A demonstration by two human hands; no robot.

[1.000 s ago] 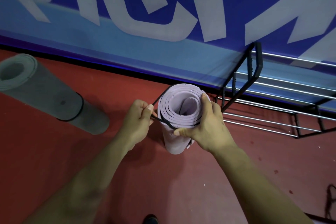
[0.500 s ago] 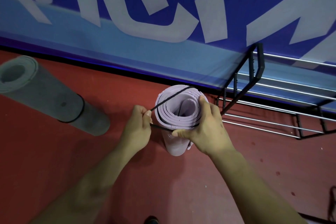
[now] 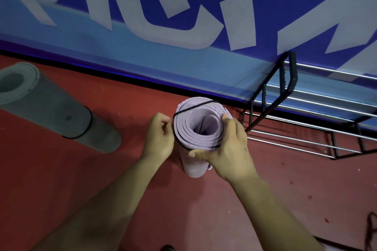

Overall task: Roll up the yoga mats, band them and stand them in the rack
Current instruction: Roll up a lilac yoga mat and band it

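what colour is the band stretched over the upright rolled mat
Black: the band crosses the top of the lilac mat. The head view shows it best.

The red floor (image 3: 51,179) bears an upright lilac mat (image 3: 193,120), a lying grey mat (image 3: 51,108) and a rack (image 3: 293,71).

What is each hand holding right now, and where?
Left hand pinches the black band at the lilac mat's left top edge; right hand grips the mat's top end.

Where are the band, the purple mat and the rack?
black band (image 3: 194,106), head view, stretch across the mat's top.
purple mat (image 3: 193,167), head view, lower side wall.
rack (image 3: 292,75), head view, black end frame.
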